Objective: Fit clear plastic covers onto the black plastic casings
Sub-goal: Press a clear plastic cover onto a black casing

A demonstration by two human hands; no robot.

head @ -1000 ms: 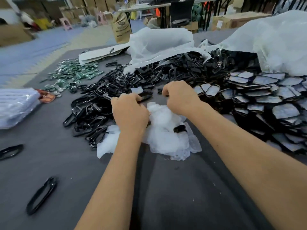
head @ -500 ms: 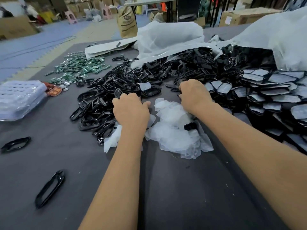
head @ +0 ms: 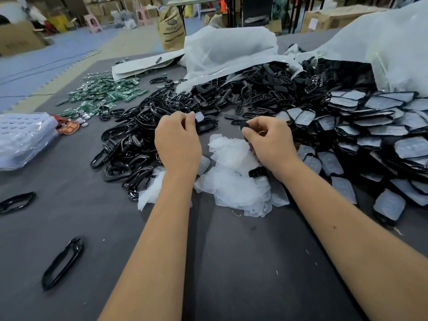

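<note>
My left hand (head: 177, 144) is raised over the table and pinches a small clear plastic cover (head: 198, 117) between thumb and fingertips. My right hand (head: 269, 141) curls its fingers round a small black plastic casing (head: 246, 126), mostly hidden by the fingers. Between and below my hands lies a heap of clear covers (head: 231, 177) with one black casing (head: 256, 172) on it. A pile of black ring frames (head: 129, 147) sits to the left. Rows of casings fitted with covers (head: 370, 135) spread to the right.
Green circuit boards (head: 104, 93) lie at the back left. A bagged white tray (head: 20, 137) sits at the left edge. Two loose black frames (head: 62, 262) lie on the grey table (head: 243, 262) near me. White bags (head: 231, 52) spill black parts at the back.
Both hands have lifted off the heap of clear covers. The left one now holds a clear cover and the right one a black casing, brought closer together.
</note>
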